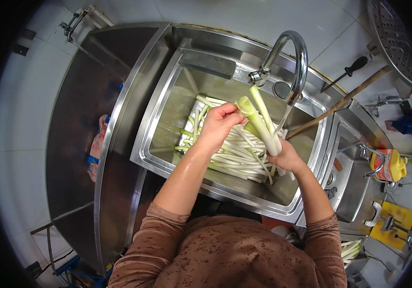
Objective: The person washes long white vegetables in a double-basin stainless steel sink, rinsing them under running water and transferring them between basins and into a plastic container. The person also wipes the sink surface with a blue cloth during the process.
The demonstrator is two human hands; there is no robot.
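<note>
My right hand [285, 154] grips a few thick green-and-white stalks [260, 124], which look like leeks or large scallions, by their white ends. The cut green ends point up and away from me. At the upper end of one stalk, the thumb and fingers of my left hand [224, 122] pinch its outer layer. Water runs from the curved chrome faucet [301, 68] beside the held stalks. Below my hands, a heap of similar stalks [234, 162] lies in the stainless steel sink [170, 118], partly hidden by my hands and forearms.
A wooden pole [339, 104] leans into the sink at the right. Further right are a smaller sink [350, 180], a yellow jug [389, 165] and a perforated metal strainer [400, 43] on the wall. A steel trough [76, 100] holding a plastic package [99, 147] stands left.
</note>
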